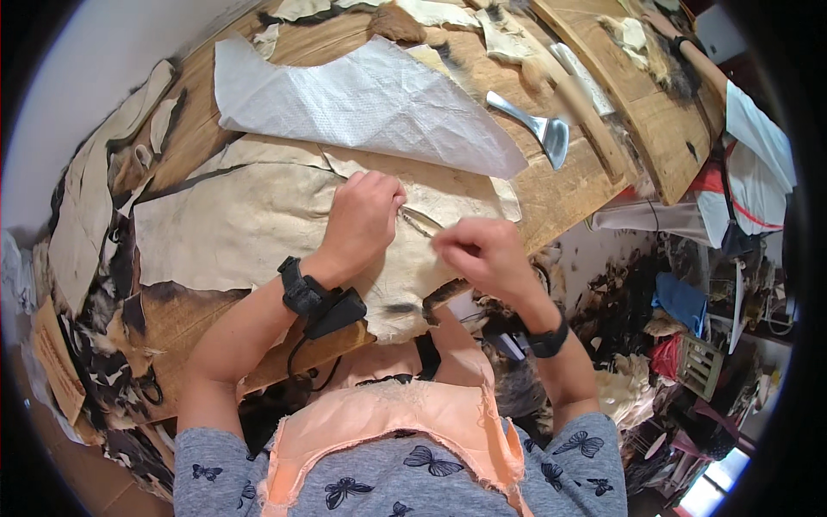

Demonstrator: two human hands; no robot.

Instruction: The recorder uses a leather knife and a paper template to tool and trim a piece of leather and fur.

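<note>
Two forearms [237, 336]: raised from a grey butterfly-print shirt [448, 482], elbows spread wide, angling inward until the hands sit close together, a black band [301, 289] on the left wrist and another on the right.
Wooden table [551, 207]: brown planks, bearing pale skins, fur scraps and loose bars of wood.
Room: dark-stained, cluttered with fur and cloth at right, where a co-worker's arm [706, 67] reaches to the table's far end.
Pale hide [233, 228]: spread flat on the near half of the table, beneath both hands.
White sheet [345, 99]: textured, lying just beyond the hide and overlapping its far edge.
Metal tool [554, 142]: flared blade, resting right of the sheet.
Left hand [360, 211]: clenched, thumb and fingers pinching the hide near a dark seam line.
Right hand [487, 252]: curled and blurred just beside it; cannot tell whether it grasps anything.
Narrow dark-edged strip [418, 221]: between the hands, fold or separate piece unclear.
</note>
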